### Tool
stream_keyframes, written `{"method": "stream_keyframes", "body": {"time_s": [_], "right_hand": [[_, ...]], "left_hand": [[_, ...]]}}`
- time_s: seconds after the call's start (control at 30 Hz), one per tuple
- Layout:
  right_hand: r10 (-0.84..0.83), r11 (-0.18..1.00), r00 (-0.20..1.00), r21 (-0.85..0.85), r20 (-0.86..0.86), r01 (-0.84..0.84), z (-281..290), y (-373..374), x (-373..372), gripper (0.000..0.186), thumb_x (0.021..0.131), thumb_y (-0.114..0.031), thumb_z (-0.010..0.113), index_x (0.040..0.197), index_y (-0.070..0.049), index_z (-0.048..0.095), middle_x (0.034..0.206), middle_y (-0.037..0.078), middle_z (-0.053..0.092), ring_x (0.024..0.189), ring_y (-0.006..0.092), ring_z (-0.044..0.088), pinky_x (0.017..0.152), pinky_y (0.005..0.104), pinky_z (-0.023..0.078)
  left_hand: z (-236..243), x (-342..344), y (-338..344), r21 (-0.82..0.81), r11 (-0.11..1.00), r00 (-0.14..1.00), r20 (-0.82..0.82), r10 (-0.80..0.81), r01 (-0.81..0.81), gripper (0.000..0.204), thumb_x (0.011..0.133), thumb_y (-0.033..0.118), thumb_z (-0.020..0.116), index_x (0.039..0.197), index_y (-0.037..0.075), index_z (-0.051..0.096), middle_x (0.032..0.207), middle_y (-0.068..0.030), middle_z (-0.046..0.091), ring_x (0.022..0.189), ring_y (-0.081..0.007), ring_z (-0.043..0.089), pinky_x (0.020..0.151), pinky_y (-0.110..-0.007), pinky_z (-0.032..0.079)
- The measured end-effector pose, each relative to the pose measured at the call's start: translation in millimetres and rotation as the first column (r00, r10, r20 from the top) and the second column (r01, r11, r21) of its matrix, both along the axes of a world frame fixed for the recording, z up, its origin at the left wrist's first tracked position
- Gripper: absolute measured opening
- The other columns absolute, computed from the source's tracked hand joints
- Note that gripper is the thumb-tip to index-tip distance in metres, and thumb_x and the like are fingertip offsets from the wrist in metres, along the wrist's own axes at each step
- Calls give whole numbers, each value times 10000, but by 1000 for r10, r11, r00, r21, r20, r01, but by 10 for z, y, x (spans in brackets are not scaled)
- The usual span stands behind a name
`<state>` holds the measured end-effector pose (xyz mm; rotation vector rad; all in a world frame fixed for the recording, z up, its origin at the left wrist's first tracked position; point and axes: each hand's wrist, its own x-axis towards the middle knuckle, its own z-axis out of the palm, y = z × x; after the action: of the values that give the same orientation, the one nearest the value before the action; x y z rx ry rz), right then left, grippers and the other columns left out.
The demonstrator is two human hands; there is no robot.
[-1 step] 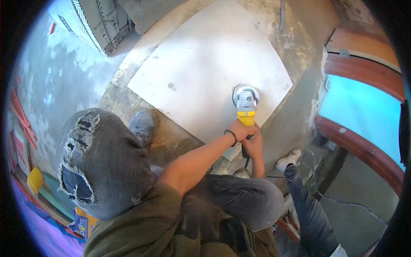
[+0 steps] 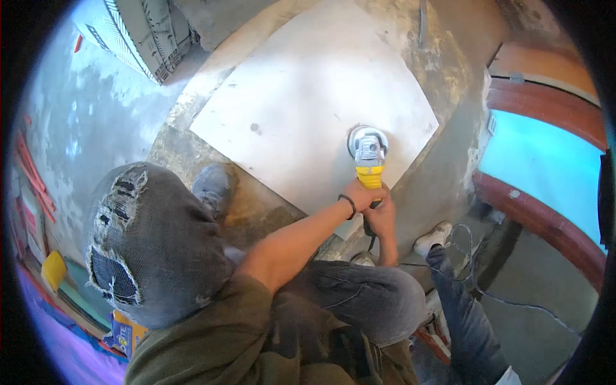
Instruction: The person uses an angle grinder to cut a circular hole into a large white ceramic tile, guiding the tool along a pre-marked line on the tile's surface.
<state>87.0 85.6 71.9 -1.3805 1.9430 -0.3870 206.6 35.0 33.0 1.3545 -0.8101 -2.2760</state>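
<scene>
A yellow and grey angle grinder rests with its head on a large pale flat sheet, close to the sheet's right corner. My left hand, with a dark band at the wrist, closes round the grinder's yellow body. Just behind and to the right of it, my right hand wraps the rear of the grinder where its cord comes out. The two hands touch. Under the head and guard, the disc's contact with the sheet is mostly hidden. Dark smudges mark the sheet's left part.
My bent knees and shoes flank the sheet's near side. At lower right, another person's leg and light shoe are close to a trailing cable. A printed carton stands at upper left; red-edged blue panels are at right.
</scene>
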Motion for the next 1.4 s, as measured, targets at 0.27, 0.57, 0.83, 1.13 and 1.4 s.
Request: {"method": "stream_keyframes", "body": {"time_s": [0.27, 0.57, 0.83, 1.13, 1.4], "right_hand": [[99, 994, 994, 41, -54, -96, 89, -123, -74, 928, 669, -402, 919, 1417, -41, 504, 1214, 214, 695, 1148, 370, 672, 942, 425, 527], [243, 958, 968, 170, -61, -230, 408, -404, -13, 879, 686, -442, 901, 1375, -52, 517, 1157, 218, 695, 1100, 408, 667, 891, 450, 536], [196, 968, 978, 174, -67, -182, 438, -387, 67, 839, 681, -412, 907, 1343, -52, 535, 1161, 201, 699, 1103, 392, 670, 891, 445, 533], [260, 955, 959, 178, -110, -239, 329, -288, -120, 897, 690, -372, 900, 1408, -19, 495, 1229, 221, 674, 1166, 382, 650, 944, 448, 521], [126, 990, 992, 63, -29, -124, 369, -119, -114, 866, 710, -381, 904, 1390, -11, 516, 1214, 196, 694, 1129, 313, 679, 924, 403, 527]], "left_hand": [[-289, -203, 188, 169, 943, 922, -217, 320, -287, 372, 815, 274, 796, 1110, 65, 705, 1016, -62, 737, 897, -178, 704, 780, -348, 557], [12, -104, 88, 258, 909, 894, -229, 386, -327, 368, 838, 221, 798, 1149, 63, 679, 1055, -43, 716, 945, -165, 680, 834, -340, 545], [-103, -121, 147, 324, 880, 877, -217, 428, -349, 386, 818, 247, 805, 1141, 58, 708, 1049, -55, 734, 925, -164, 694, 797, -347, 557], [-188, -243, 217, 230, 930, 937, -137, 321, -285, 429, 813, 311, 806, 1167, 89, 707, 1060, -66, 732, 944, -176, 690, 797, -361, 553], [-4, -261, 170, -12, 960, 933, -241, 268, -279, 390, 841, 236, 785, 1159, 53, 653, 1022, -59, 712, 895, -179, 678, 783, -355, 554]]}}
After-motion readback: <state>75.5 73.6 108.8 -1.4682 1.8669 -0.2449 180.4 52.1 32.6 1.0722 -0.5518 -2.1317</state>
